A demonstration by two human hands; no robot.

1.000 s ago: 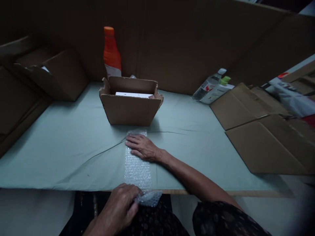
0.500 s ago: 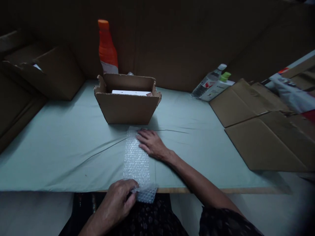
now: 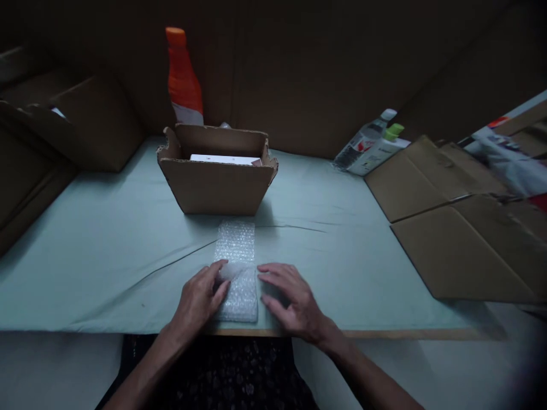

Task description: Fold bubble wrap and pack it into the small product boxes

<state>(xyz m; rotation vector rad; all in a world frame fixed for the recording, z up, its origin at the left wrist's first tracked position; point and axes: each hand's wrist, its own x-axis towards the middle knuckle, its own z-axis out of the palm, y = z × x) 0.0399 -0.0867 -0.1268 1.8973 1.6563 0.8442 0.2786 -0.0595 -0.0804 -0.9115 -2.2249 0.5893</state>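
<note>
A strip of clear bubble wrap [image 3: 237, 242] lies on the pale green cloth, its near part folded back over itself. My left hand [image 3: 199, 293] is at the strip's left edge, with thumb and fingers on the folded flap. Just off the right edge hovers my right hand [image 3: 293, 299], fingers apart and nothing in them. Beyond the far end of the strip stands an open cardboard box [image 3: 217, 185] with a flat white item [image 3: 226, 160] inside.
An orange bottle [image 3: 184, 82] stands behind the box. Toward the back right lean a clear plastic bottle [image 3: 363, 142] and a white bottle with a green cap [image 3: 378, 154]. Flattened cardboard [image 3: 461, 245] lies at the right, and more cardboard boxes [image 3: 98, 125] are at the left.
The near end of the bubble wrap has been folded up and away from me onto the strip. My left hand moved forward with it; my right hand came back from the far end.
</note>
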